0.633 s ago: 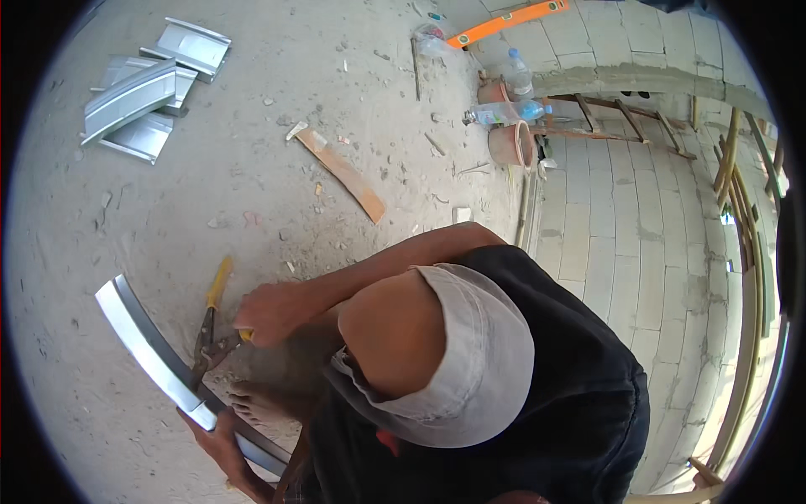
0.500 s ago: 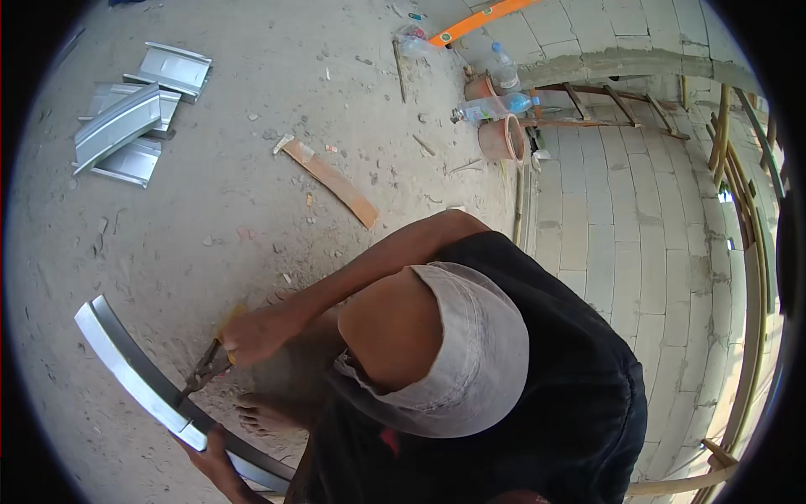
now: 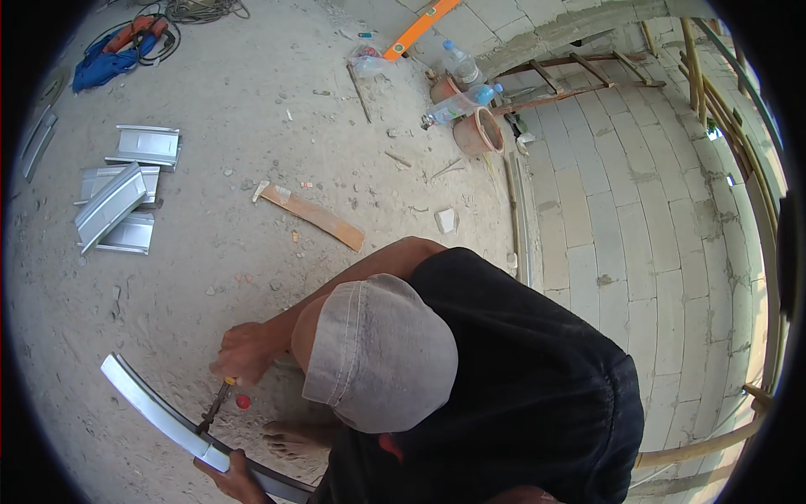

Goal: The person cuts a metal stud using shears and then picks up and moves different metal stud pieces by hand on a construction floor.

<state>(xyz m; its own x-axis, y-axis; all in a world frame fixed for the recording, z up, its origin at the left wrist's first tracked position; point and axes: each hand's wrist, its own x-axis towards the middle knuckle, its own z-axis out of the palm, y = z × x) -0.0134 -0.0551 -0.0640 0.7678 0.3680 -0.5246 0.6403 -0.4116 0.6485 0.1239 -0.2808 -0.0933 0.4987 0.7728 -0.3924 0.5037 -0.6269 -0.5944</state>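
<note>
Neither my left hand nor my right hand shows. Close in front of me a person in a grey cap [image 3: 382,353] and dark shirt [image 3: 520,353] bends over, turned toward the left. The person's upper hand [image 3: 248,351] is closed around a plier-like cutting tool [image 3: 217,407] with yellow grips. Its dark jaws meet the edge of a long curved metal channel [image 3: 155,409]. The person's lower hand [image 3: 235,480] grips that channel from beneath, near a joint in the metal. The channel's near end is hidden by the body. A bare foot [image 3: 294,437] rests beside it.
Short metal channel pieces [image 3: 113,197] lie piled at left. A board strip [image 3: 315,218] is on the dusty floor. Blue cloth with an orange power tool [image 3: 126,50] sits far left. Buckets [image 3: 478,133], bottles [image 3: 462,105], an orange level [image 3: 420,29] and a ladder [image 3: 579,76] line the block wall [image 3: 621,218].
The view has shifted, bringing the blue cloth and cable into sight. The person's cap has turned and lowered. The tool's jaws stay at the channel's edge.
</note>
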